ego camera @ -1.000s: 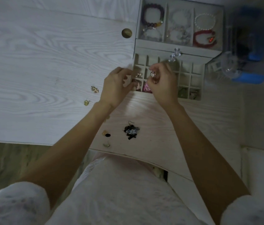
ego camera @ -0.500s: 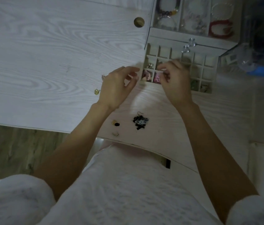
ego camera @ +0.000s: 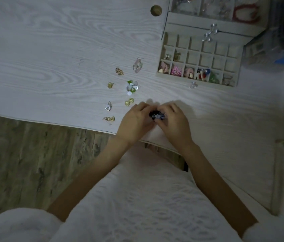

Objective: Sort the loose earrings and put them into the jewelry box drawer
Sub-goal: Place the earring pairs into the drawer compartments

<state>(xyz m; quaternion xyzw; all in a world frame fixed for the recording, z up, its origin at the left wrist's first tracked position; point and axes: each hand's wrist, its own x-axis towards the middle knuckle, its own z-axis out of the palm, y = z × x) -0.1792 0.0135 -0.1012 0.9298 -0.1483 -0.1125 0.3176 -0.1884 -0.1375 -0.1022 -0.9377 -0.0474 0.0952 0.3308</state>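
Head view: our left hand (ego camera: 136, 122) and right hand (ego camera: 173, 123) pinch the dark beaded earrings (ego camera: 157, 116) between fingertips near the table (ego camera: 50, 49) edge; they're mostly hidden. The open jewelry box drawer (ego camera: 199, 60) sits well apart; box top cut off.

The person wears a white short-sleeved top of textured, quilted-looking fabric (ego camera: 137, 206) with a faint raised wavy pattern across the front, filling the lower middle of the view. Its loose white sleeves (ego camera: 15, 226) end high on the upper arms, one at the bottom left corner and the other at the bottom right, and both forearms below them are bare down to the wrists. The left hand (ego camera: 136, 121) and the right hand (ego camera: 174, 123) are bare, with no rings, watch or bracelets visible in this dim light.
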